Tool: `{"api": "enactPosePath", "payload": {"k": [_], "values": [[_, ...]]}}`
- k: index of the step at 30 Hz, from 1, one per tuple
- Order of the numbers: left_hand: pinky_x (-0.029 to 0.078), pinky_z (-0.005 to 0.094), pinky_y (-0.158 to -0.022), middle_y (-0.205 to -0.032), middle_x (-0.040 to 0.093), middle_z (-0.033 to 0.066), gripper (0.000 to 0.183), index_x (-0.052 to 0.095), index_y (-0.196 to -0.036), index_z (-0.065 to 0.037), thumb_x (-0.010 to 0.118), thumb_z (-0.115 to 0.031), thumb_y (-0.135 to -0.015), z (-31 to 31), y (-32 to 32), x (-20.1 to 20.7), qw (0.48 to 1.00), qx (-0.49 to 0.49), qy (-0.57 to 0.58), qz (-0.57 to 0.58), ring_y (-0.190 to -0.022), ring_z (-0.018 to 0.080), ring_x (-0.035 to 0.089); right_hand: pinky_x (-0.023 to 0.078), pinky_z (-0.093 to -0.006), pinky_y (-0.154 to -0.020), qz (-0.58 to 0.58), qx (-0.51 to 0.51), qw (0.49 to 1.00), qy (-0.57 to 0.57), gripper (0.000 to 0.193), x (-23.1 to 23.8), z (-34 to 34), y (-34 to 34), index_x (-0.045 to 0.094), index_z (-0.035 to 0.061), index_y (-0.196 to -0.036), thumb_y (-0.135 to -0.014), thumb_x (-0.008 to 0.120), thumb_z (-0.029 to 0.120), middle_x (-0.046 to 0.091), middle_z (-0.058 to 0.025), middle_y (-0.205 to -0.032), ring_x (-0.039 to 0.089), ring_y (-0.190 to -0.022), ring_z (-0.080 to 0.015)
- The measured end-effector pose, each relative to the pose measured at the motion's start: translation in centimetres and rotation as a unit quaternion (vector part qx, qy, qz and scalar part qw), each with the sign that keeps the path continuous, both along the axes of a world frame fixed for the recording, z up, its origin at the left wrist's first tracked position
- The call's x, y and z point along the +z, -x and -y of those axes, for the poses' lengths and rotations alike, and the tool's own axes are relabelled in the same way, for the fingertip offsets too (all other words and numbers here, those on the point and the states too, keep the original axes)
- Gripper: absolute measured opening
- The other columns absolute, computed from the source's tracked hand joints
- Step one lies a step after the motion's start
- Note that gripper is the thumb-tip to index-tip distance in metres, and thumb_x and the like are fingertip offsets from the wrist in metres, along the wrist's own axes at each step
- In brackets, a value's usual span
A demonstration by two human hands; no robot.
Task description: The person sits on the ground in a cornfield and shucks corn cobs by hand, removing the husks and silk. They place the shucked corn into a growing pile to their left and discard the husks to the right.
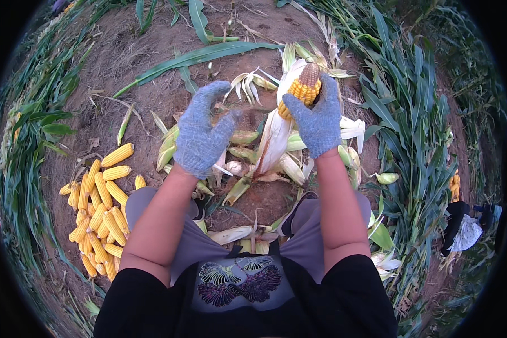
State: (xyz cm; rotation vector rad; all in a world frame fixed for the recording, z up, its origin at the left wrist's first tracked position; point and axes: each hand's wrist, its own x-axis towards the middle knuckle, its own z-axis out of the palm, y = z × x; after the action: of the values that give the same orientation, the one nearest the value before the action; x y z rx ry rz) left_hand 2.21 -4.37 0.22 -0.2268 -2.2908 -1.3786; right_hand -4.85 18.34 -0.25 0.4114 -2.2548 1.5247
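Lying farthest left of the half-peeled cob (303,94), a band of green corn stalks (25,191) curves along the rim of the view. Nearer to that cob, though well apart on its left and closer to the person, a heap of bare yellow cobs (100,211) rests on brown soil (110,67) beside a knee in grey trousers (183,239). Next comes the left hand (201,134) in a grey knit glove, just left of the half-peeled cob, its thumb and fingers spread apart and holding nothing. A long green leaf (208,57) stretches across the ground beyond it. Pale husk (273,138) hangs from the half-peeled cob toward the person, above scattered husks (292,168) on the soil. The cob itself, brown at the tip and yellow below, tilts within the grip of the right hand (321,127), also gloved, thumb on its left side and fingers on its right. Right of the cob runs a thick row of cut stalks (400,127); past it, far right, sit several orange-yellow cobs (454,187) and a dark, unclear shape (457,222).
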Motion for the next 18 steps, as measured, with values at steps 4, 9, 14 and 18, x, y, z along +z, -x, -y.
{"api": "enactPosePath", "payload": {"k": [4, 9, 14, 18], "values": [[0.045, 0.0358, -0.103, -0.128, 0.059, 0.0114, 0.053, 0.048, -0.138, -0.003, 0.068, -0.02, -0.092, -3.4, 0.6, -0.4, 0.978, -0.117, -0.165, 0.04, -0.118, 0.0209, 0.057, 0.053, -0.038, -0.091, -0.048, 0.069, 0.996, 0.001, 0.065, 1.0, 3.2, -2.5, 0.05, 0.0046, -0.13, -0.077, 0.083, 0.022, 0.064, -0.015, -0.118, 0.066, -0.105, -0.0296], [0.049, 0.0309, -0.092, -0.121, 0.06, 0.0091, 0.044, 0.047, -0.135, -0.002, 0.059, -0.025, -0.1, -3.7, 0.6, -0.5, 0.96, -0.077, -0.265, 0.057, -0.107, 0.0142, 0.058, 0.052, -0.0406, -0.097, -0.174, 0.128, 0.969, -0.123, 0.064, 1.0, 6.2, -3.9, 0.048, 0.0064, -0.137, -0.079, 0.075, 0.008, 0.059, -0.0191, -0.131, 0.062, -0.116, -0.0375], [0.051, 0.0312, -0.084, -0.11, 0.061, 0.0067, 0.038, 0.052, -0.123, -0.002, 0.052, -0.035, -0.104, -1.9, 2.0, -3.5, 0.925, -0.033, -0.353, 0.134, -0.099, 0.0143, 0.059, 0.048, -0.0418, -0.103, -0.164, 0.13, 0.963, -0.168, 0.075, -0.9, 7.2, -4.1, 0.041, 0.0068, -0.144, -0.077, 0.073, 0.005, 0.054, -0.0195, -0.137, 0.056, -0.124, -0.0365], [0.054, 0.0366, -0.085, -0.099, 0.063, 0.0103, 0.042, 0.054, -0.114, -0.002, 0.055, -0.041, -0.101, 0.0, 2.9, -2.8, 0.848, -0.002, -0.526, 0.065, -0.093, 0.0229, 0.064, 0.048, -0.043, -0.101, -0.002, 0.153, 0.942, -0.297, 0.082, -1.6, 6.5, -4.8, 0.037, 0.006, -0.148, -0.077, 0.077, 0.015, 0.054, -0.0217, -0.137, 0.056, -0.123, -0.0371]]}}
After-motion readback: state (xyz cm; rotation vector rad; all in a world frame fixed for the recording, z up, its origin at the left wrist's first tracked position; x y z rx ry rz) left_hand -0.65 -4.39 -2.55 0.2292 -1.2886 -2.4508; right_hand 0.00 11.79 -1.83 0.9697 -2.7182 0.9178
